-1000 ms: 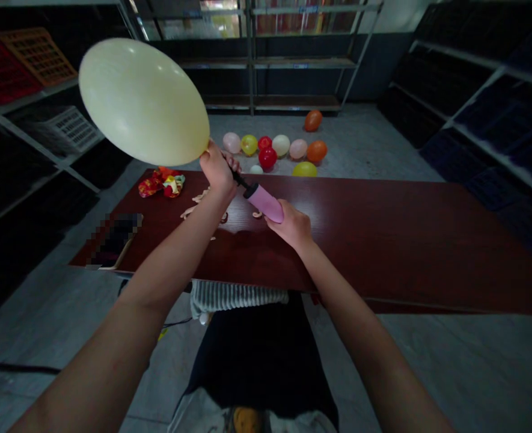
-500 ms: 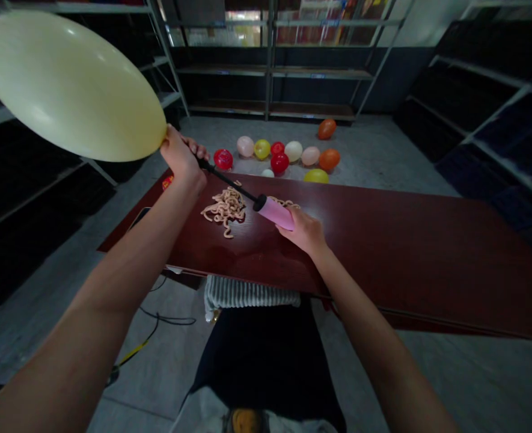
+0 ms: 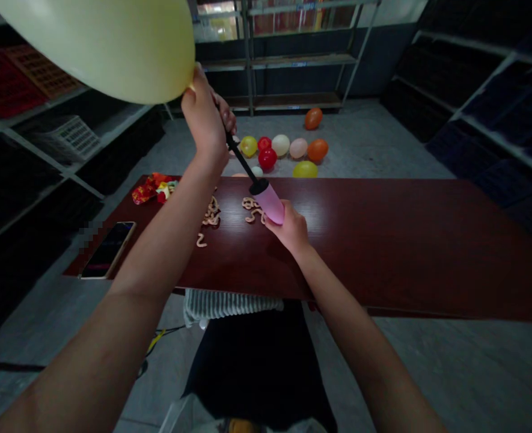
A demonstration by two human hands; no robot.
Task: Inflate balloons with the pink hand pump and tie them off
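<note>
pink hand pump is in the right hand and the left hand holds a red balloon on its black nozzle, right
Not quite: the balloon is pale yellow, not red, as the head view shows. The pink hand pump is in the right hand, and the left hand holds the balloon on its black nozzle.

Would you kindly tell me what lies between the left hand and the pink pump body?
The black nozzle runs from the left hand to the pink pump body, in the head view.

the yellow balloon (image 3: 98, 42) is cut off at upper left of the frame, its neck is hidden in the left hand (image 3: 205, 123), and near the phone (image 3: 107, 249) one patch (image 3: 85, 231) is blurred.
</note>
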